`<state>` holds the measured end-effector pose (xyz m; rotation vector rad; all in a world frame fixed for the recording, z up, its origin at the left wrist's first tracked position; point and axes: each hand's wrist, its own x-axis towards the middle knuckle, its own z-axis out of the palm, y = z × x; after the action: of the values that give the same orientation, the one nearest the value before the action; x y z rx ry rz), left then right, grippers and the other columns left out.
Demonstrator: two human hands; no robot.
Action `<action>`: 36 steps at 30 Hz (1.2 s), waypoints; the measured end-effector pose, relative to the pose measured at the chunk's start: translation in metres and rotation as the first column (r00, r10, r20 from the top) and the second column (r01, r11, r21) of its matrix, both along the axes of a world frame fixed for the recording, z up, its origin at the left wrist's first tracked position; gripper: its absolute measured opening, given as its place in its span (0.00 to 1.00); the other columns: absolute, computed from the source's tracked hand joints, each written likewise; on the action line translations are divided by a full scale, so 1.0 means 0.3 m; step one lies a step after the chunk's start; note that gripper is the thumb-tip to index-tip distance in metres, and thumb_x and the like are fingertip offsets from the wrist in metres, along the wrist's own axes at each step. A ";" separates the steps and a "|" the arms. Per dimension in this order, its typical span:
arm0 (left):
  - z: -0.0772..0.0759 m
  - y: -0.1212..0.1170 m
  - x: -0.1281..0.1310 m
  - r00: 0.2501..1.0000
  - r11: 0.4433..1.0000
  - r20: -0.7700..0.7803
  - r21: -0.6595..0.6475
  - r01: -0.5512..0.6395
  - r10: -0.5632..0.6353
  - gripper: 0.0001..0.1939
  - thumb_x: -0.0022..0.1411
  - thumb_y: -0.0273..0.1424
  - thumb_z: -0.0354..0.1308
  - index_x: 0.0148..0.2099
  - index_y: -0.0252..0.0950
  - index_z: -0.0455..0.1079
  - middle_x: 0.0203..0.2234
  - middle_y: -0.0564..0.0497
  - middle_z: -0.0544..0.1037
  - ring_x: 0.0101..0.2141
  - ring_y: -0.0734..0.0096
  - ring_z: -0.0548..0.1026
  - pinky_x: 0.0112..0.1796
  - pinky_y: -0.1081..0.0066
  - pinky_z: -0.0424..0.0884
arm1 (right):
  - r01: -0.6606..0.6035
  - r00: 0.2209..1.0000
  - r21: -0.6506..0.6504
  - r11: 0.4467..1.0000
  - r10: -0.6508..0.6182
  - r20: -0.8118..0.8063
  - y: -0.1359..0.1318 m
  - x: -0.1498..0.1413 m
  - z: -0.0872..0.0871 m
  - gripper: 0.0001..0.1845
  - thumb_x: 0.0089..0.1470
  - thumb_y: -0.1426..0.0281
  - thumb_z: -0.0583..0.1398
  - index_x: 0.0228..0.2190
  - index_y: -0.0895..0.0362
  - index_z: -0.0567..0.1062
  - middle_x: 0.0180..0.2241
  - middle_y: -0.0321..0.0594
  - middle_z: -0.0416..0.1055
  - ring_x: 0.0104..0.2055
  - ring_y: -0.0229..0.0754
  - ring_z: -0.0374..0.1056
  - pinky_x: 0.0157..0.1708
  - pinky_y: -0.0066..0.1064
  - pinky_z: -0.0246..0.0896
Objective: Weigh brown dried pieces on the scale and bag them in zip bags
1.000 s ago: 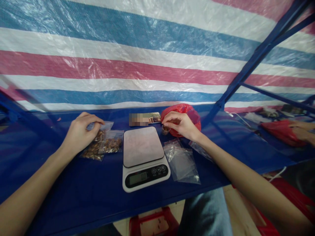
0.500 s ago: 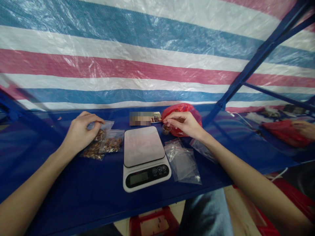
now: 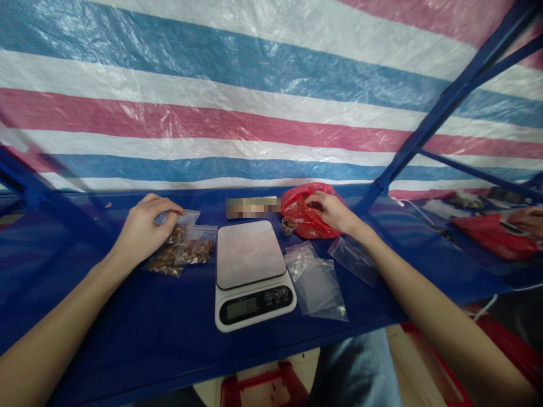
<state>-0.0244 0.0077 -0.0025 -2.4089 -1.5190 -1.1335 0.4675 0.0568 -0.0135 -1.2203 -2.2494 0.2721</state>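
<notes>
- Striped tarp (image 3: 271, 102) hangs behind a blue table (image 3: 106, 316), with a blue metal frame (image 3: 428, 124) at the right.
- Left hand (image 3: 142, 232) curls over the top of two clear bags of brown pieces (image 3: 182, 254), touching them; whether it grips them is hard to tell.
- Right hand (image 3: 328, 212) lies curled on a red plastic bag (image 3: 303, 217), its grip also unclear; a small cup (image 3: 289, 225) sits just beside its fingers.
- Kitchen scale (image 3: 250, 254) stands between the hands, near two empty clear bags (image 3: 316, 288).
- Card (image 3: 252, 207) behind the scale is blurred out.
- Another person's hand (image 3: 528, 221) is cut off at the right edge.

Striped tarpaulin (image 3: 271, 113) on a blue metal frame (image 3: 449, 96), red stool (image 3: 227, 393) below.
</notes>
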 end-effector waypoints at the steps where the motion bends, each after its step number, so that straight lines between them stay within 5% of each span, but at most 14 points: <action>1: 0.001 -0.001 0.000 1.000 1.000 -0.003 -0.003 -0.001 0.001 0.16 0.66 0.35 0.50 0.34 0.40 0.79 0.32 0.49 0.84 0.40 0.57 0.77 0.46 0.59 0.72 | 0.005 1.000 0.008 1.000 -0.005 -0.012 -0.002 -0.006 -0.001 0.12 0.54 0.78 0.61 0.36 0.56 0.83 0.40 0.47 0.83 0.41 0.50 0.79 0.46 0.43 0.76; 14: 0.021 -0.015 0.015 1.000 0.999 -0.009 -0.042 -0.011 0.010 0.16 0.66 0.35 0.50 0.33 0.40 0.79 0.33 0.49 0.84 0.41 0.56 0.77 0.46 0.58 0.72 | 0.203 0.945 0.209 0.957 -0.136 -0.297 -0.100 -0.063 0.124 0.07 0.59 0.64 0.68 0.36 0.54 0.85 0.36 0.44 0.82 0.39 0.50 0.77 0.43 0.42 0.71; 18: 0.019 -0.014 0.014 1.000 0.999 -0.009 -0.034 -0.005 0.004 0.16 0.65 0.35 0.50 0.33 0.39 0.79 0.32 0.49 0.84 0.40 0.57 0.77 0.45 0.59 0.72 | 0.036 0.935 0.149 0.988 0.019 -0.354 -0.166 -0.162 0.143 0.06 0.61 0.64 0.69 0.37 0.54 0.85 0.37 0.43 0.83 0.39 0.48 0.77 0.42 0.40 0.72; 23: 0.014 -0.011 0.008 1.000 1.000 -0.014 -0.021 0.002 -0.003 0.17 0.65 0.34 0.50 0.34 0.38 0.80 0.32 0.48 0.84 0.39 0.58 0.77 0.46 0.60 0.72 | -0.245 0.937 0.090 0.965 0.259 -0.235 -0.209 -0.239 0.131 0.04 0.64 0.67 0.67 0.38 0.52 0.85 0.40 0.43 0.83 0.43 0.49 0.78 0.47 0.42 0.73; 36: 0.008 -0.009 0.005 1.000 0.999 -0.010 -0.036 -0.002 0.002 0.16 0.66 0.35 0.51 0.35 0.39 0.80 0.32 0.48 0.83 0.40 0.57 0.77 0.46 0.59 0.73 | -0.305 0.942 0.076 0.949 0.313 -0.126 -0.193 -0.233 0.108 0.04 0.65 0.67 0.67 0.39 0.52 0.84 0.39 0.43 0.81 0.42 0.48 0.77 0.44 0.40 0.72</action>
<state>-0.0230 0.0051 0.0000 -2.4314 -1.5512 -1.1016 0.3975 -0.0011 0.0187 -0.7903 -2.3052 0.3973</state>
